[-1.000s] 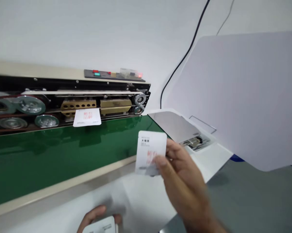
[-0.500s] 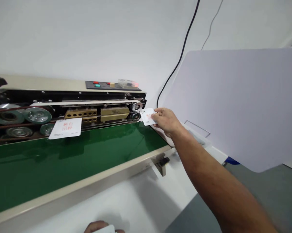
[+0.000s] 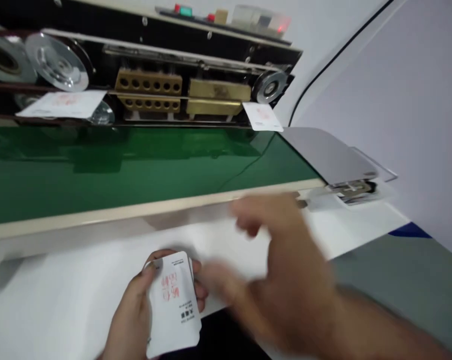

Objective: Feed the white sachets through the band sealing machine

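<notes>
My left hand (image 3: 130, 310) grips a small stack of flat white sachets (image 3: 175, 312) with rounded corners and red and black print, thumb on top and fingers curled round the far edge. Just right of it, my right hand (image 3: 289, 270) is blurred by motion. Its thumb and fingers are apart, with nothing between them. A single sachet (image 3: 263, 118) sticks out below the roller at the right end of a band sealer (image 3: 218, 92). Farther left, another sachet (image 3: 66, 104) lies along the sealer's band, over the green conveyor belt (image 3: 154, 165).
Metal wheels (image 3: 58, 62) and brass blocks (image 3: 148, 90) line the sealer's front. A control panel with buttons (image 3: 184, 10) sits on top. A grey plate (image 3: 327, 150) extends from the belt's right end. A black cable (image 3: 334, 57) runs up the wall.
My right hand has let go of the sachet at the sealer's right end and come back near my left hand. The other sachet has moved left. The view has dipped toward the stack.
</notes>
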A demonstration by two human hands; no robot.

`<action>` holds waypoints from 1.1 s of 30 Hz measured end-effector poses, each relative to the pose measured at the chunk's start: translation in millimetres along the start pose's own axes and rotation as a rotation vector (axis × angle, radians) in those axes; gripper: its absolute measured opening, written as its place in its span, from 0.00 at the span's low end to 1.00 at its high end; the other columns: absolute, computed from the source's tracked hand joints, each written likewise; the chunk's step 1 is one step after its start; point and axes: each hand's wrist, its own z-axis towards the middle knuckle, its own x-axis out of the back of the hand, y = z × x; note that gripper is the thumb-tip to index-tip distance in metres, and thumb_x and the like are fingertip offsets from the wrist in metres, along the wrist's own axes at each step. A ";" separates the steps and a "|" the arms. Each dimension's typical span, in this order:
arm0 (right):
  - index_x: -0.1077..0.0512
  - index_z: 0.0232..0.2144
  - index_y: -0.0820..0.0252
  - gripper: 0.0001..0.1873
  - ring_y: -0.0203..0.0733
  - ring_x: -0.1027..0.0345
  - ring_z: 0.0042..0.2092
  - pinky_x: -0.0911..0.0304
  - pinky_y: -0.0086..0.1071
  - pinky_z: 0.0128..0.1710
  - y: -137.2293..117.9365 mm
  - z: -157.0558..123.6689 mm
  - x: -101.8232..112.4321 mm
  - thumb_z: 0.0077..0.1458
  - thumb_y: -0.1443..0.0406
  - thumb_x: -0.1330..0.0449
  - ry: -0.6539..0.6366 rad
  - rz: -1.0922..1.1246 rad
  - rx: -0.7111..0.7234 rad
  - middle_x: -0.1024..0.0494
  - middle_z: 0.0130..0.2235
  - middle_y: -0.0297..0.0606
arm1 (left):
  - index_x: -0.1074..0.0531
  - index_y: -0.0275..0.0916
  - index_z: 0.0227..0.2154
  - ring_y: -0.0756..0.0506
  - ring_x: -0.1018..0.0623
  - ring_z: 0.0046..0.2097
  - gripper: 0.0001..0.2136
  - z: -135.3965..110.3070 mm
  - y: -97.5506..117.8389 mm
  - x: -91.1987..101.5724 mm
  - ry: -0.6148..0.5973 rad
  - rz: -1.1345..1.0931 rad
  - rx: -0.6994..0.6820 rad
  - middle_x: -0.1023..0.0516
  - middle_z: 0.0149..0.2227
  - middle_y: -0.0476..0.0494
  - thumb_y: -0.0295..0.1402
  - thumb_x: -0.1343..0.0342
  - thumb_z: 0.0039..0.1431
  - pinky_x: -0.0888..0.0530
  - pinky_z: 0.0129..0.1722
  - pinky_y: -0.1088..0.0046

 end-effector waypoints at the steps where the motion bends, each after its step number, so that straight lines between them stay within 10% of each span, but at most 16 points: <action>1: 0.42 0.59 0.49 0.29 0.55 0.39 0.55 0.37 0.52 0.56 -7.8 -19.6 -12.9 0.60 0.56 0.36 -0.138 0.051 0.049 0.33 0.52 0.42 | 0.26 0.43 0.35 0.37 0.20 0.32 0.15 0.5 -0.2 0.2 0.011 -0.006 0.013 0.17 0.33 0.41 0.46 0.52 0.61 0.26 0.34 0.60; 4: 0.44 0.61 0.58 0.37 0.56 0.47 0.60 0.42 0.50 0.62 -10.4 -58.3 -47.8 0.56 0.58 0.33 -0.440 0.235 -0.095 0.41 0.60 0.46 | 0.26 0.44 0.44 0.35 0.19 0.39 0.18 0.5 -1.6 2.0 0.065 -0.001 0.021 0.17 0.33 0.43 0.49 0.45 0.56 0.24 0.40 0.59; 12: 0.50 0.64 0.62 0.39 0.49 0.37 0.50 0.34 0.44 0.48 7.5 -73.4 -59.2 0.57 0.58 0.38 -0.431 0.379 -0.551 0.37 0.54 0.49 | 0.32 0.47 0.56 0.36 0.18 0.42 0.26 5.1 -4.2 10.9 0.201 -0.030 0.049 0.17 0.36 0.44 0.44 0.38 0.54 0.22 0.41 0.62; 19: 0.33 0.39 0.61 0.06 0.38 0.36 0.44 0.38 0.33 0.45 15.4 -72.2 -51.3 0.62 0.64 0.40 -0.240 0.411 -0.365 0.33 0.43 0.36 | 0.30 0.49 0.44 0.48 0.19 0.28 0.15 8.5 -8.1 7.9 0.282 0.132 -0.113 0.21 0.26 0.54 0.37 0.35 0.55 0.23 0.36 0.71; 26: 0.33 0.47 0.54 0.05 0.31 0.33 0.36 0.36 0.23 0.34 30.1 -63.5 -18.3 0.70 0.63 0.46 -0.254 0.566 -0.524 0.28 0.39 0.31 | 0.31 0.46 0.41 0.49 0.22 0.28 0.15 6.9 -13.5 13.7 -0.022 0.241 -0.084 0.22 0.23 0.52 0.40 0.34 0.53 0.26 0.34 0.74; 30: 0.29 0.49 0.50 0.09 0.32 0.32 0.39 0.35 0.22 0.39 35.5 -47.7 -0.9 0.68 0.64 0.43 -0.486 0.494 -0.343 0.27 0.41 0.32 | 0.30 0.45 0.39 0.53 0.29 0.23 0.15 6.1 -13.6 16.8 -0.047 0.368 -0.084 0.23 0.23 0.53 0.44 0.35 0.54 0.30 0.26 0.77; 33: 0.32 0.52 0.51 0.13 0.32 0.30 0.40 0.34 0.21 0.37 33.6 -45.0 -8.4 0.66 0.64 0.39 -0.383 0.689 -0.471 0.27 0.42 0.33 | 0.29 0.44 0.33 0.53 0.28 0.24 0.13 5.3 -14.5 18.1 -0.067 0.413 -0.088 0.26 0.22 0.54 0.45 0.36 0.54 0.33 0.24 0.79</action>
